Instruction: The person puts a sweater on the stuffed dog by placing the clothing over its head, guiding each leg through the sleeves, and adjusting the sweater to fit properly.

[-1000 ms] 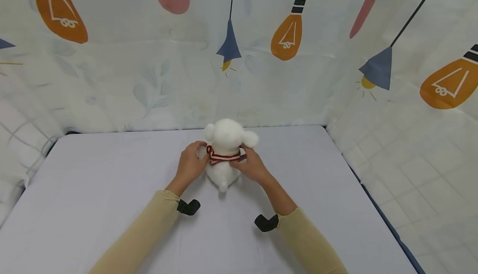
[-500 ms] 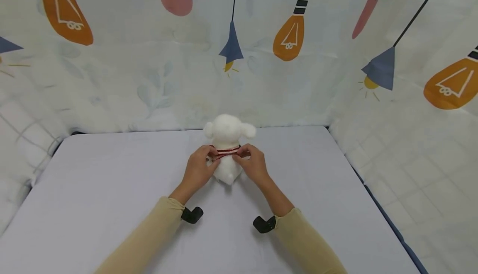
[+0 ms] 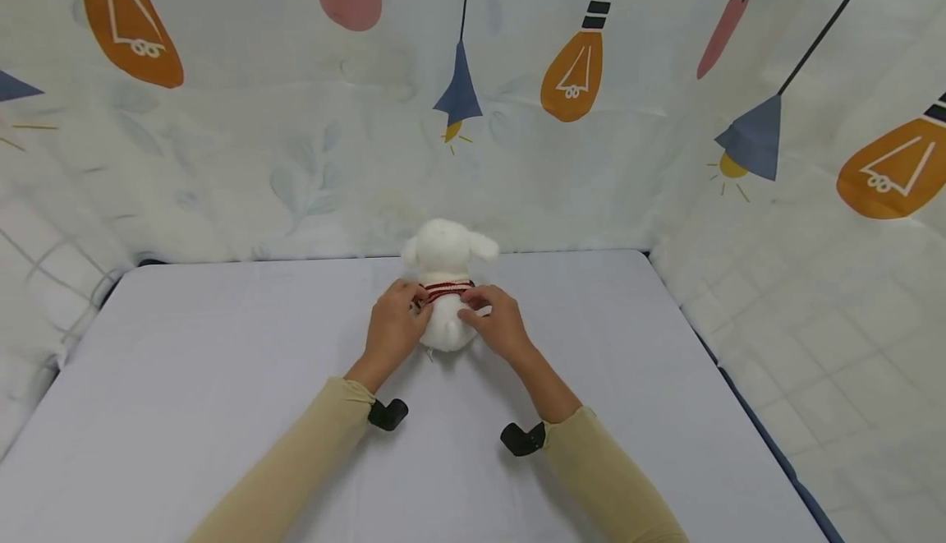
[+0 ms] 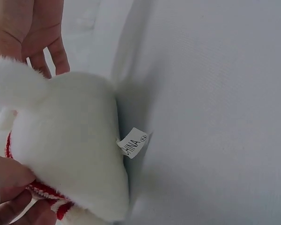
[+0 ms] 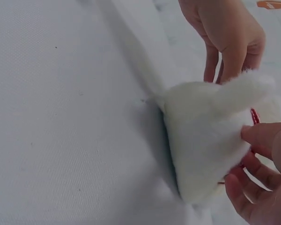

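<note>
A white plush toy dog (image 3: 447, 323) sits on the white-covered table with its back to me, floppy ears out to the sides. Round its neck runs a red-and-white knitted scarf (image 3: 447, 289). My left hand (image 3: 394, 319) is at the toy's left side; in the left wrist view its thumb and fingers pinch the scarf (image 4: 47, 191). At the other side, my right hand (image 3: 502, 325) holds the toy's flank, thumb on the back and fingers bent round the side near the scarf. A white label (image 4: 133, 143) printed CHINA sticks out from the toy's lower edge.
The table (image 3: 222, 362) is covered in smooth white cloth. Behind it hangs a pale curtain (image 3: 355, 157) printed with bulbs and lamps, which also runs along the right side. Black wrist mounts (image 3: 389, 415) stick out from both beige sleeves (image 3: 296, 469).
The toy has shifted slightly away and tipped, its head now farther back and a little left. Both hands have moved from the neck down lower along the scarf and sides.
</note>
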